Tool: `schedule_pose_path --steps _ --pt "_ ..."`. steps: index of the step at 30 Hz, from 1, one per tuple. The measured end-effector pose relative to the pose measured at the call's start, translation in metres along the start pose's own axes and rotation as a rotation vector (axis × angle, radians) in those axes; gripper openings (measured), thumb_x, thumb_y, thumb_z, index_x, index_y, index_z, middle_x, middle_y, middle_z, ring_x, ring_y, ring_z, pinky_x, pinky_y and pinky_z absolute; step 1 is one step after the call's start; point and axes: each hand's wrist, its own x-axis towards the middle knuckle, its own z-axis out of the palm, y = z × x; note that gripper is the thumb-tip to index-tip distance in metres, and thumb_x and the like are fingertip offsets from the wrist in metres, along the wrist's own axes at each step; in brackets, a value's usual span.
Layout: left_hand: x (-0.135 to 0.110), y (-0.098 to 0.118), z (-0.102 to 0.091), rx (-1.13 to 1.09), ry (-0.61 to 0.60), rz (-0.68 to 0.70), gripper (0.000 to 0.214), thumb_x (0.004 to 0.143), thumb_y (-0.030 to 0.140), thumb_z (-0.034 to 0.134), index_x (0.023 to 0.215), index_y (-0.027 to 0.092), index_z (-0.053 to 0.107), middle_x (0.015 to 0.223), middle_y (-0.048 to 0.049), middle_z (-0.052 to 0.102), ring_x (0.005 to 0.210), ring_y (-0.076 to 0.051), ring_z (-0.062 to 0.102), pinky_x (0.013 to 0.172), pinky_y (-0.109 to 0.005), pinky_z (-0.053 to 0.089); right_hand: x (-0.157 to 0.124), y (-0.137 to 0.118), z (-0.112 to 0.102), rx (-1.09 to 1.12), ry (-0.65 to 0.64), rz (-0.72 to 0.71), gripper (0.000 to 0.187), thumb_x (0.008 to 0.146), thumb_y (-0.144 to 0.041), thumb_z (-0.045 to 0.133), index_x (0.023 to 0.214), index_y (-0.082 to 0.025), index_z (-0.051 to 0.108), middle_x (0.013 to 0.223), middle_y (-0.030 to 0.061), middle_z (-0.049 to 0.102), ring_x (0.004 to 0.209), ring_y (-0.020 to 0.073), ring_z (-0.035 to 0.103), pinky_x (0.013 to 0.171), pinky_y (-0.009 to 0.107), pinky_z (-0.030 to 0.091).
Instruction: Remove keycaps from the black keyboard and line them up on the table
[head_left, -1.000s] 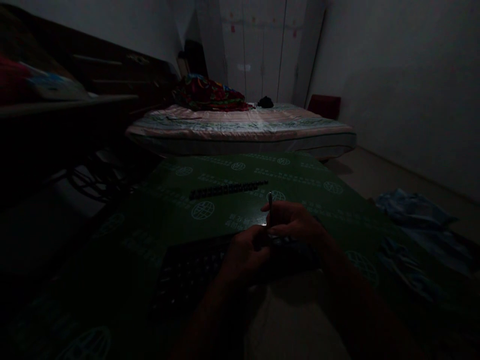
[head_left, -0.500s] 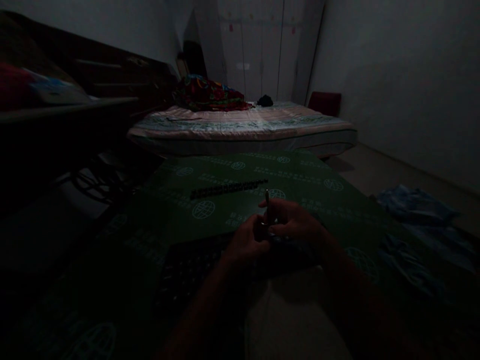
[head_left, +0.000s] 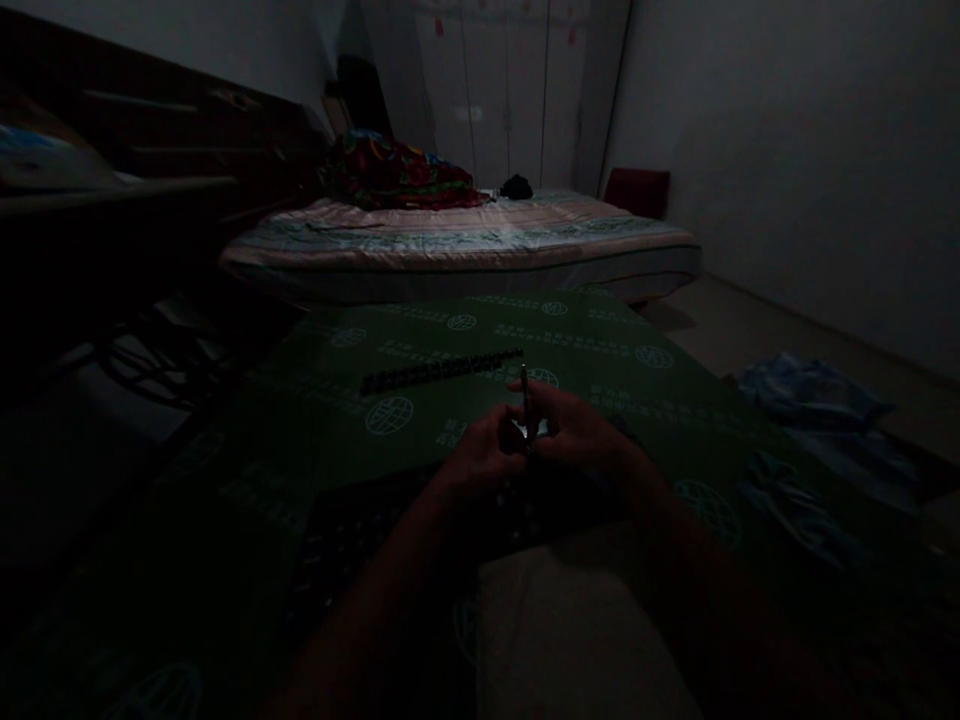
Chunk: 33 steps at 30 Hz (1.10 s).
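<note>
A slim, pen-like tool [head_left: 525, 384] stands nearly upright in my right hand [head_left: 576, 424], its metallic tip upward. My left hand [head_left: 480, 452] meets it, thumb and fingers closed in a pinch at the tool's lower end; whatever lies between them is too dark and small to name. Below both hands is a dark keyboard [head_left: 349, 530], partly covered by my forearms. Farther off, a row of small black pieces like keycaps [head_left: 442, 370] lies on the green printed tabletop [head_left: 480, 340].
A pale cloth [head_left: 570, 620] lies at the near edge. Bluish fabric [head_left: 810, 395] is to the right. Beyond the table stands a bed [head_left: 465, 245] with a red patterned blanket [head_left: 405, 175]. A dark shelf [head_left: 180, 190] runs along the left. The room is dim.
The view has shifted slightly, moving the scene left and up. Both hands stay together around the upright tool, with a bright glint now showing between the fingers.
</note>
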Motion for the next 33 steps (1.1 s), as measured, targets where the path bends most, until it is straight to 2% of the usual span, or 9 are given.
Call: schedule_pose_path --steps 12,18,26,29,33 --pt "0.013 -0.011 0.003 0.018 -0.044 -0.022 0.042 0.056 0.021 0.063 0.095 0.013 0.051 0.082 -0.0014 0.06 0.073 -0.016 0.057 0.062 -0.025 0.045 -0.001 0.011 -0.002 -0.141 -0.035 -0.042 0.073 0.06 -0.006 0.055 0.129 -0.015 0.032 0.088 0.0015 0.054 0.074 0.0128 0.051 0.07 0.026 0.042" --pt "0.015 -0.016 0.005 -0.031 -0.071 0.05 0.041 0.058 0.016 0.06 0.097 0.013 0.051 0.084 -0.0023 0.06 0.075 -0.017 0.058 0.063 -0.026 0.045 -0.002 0.01 -0.005 -0.183 -0.057 -0.057 0.074 0.062 -0.009 0.056 0.131 -0.016 0.031 0.092 0.0026 0.056 0.075 0.0131 0.052 0.07 0.026 0.042" --pt "0.014 -0.013 0.006 0.098 -0.077 0.066 0.041 0.059 0.019 0.06 0.099 0.014 0.051 0.088 -0.0032 0.062 0.075 -0.017 0.059 0.065 -0.026 0.046 -0.006 0.007 -0.008 -0.187 -0.084 -0.035 0.073 0.063 -0.009 0.056 0.131 -0.02 0.03 0.093 0.0024 0.055 0.076 0.0134 0.053 0.069 0.027 0.042" --pt "0.012 -0.013 0.007 0.146 -0.063 0.066 0.039 0.059 0.022 0.06 0.097 0.014 0.052 0.084 -0.0028 0.062 0.072 -0.017 0.059 0.063 -0.026 0.046 -0.007 0.006 -0.008 -0.185 -0.101 -0.034 0.072 0.064 -0.009 0.056 0.13 -0.021 0.029 0.088 0.0009 0.055 0.074 0.0129 0.052 0.067 0.026 0.042" --pt "0.009 -0.01 0.008 0.223 -0.027 0.048 0.039 0.06 0.023 0.059 0.097 0.015 0.052 0.084 -0.0027 0.062 0.071 -0.017 0.059 0.061 -0.026 0.045 -0.007 0.006 -0.007 -0.182 -0.11 -0.051 0.072 0.065 -0.008 0.056 0.13 -0.021 0.029 0.091 0.0022 0.055 0.076 0.0134 0.052 0.068 0.026 0.043"
